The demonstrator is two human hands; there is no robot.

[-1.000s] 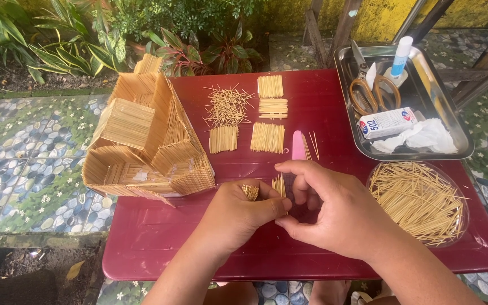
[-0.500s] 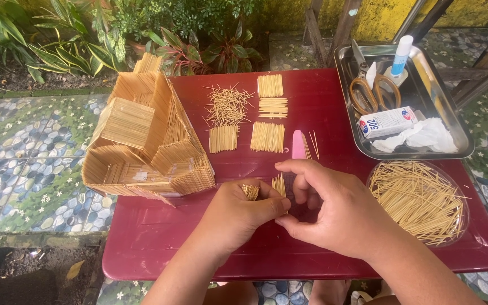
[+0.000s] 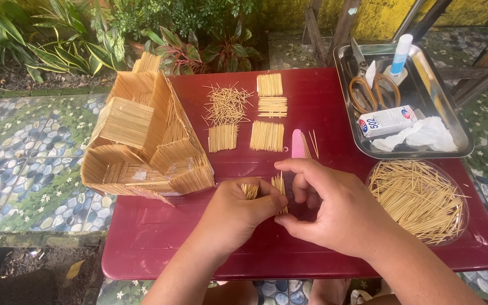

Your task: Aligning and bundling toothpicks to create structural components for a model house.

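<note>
My left hand and my right hand meet over the front middle of the dark red table. Between their fingertips they pinch a small flat panel of short toothpicks; a second little bundle of sticks shows in the left hand's fingers. Just beyond the right hand lies a pink nail file. A model house built of toothpicks stands on the table's left side, close to the left hand.
Several flat toothpick panels and a loose heap of sticks lie at the table's middle back. A clear bowl of toothpicks sits at right. Behind it a metal tray holds scissors, a glue bottle, a small box and tissue.
</note>
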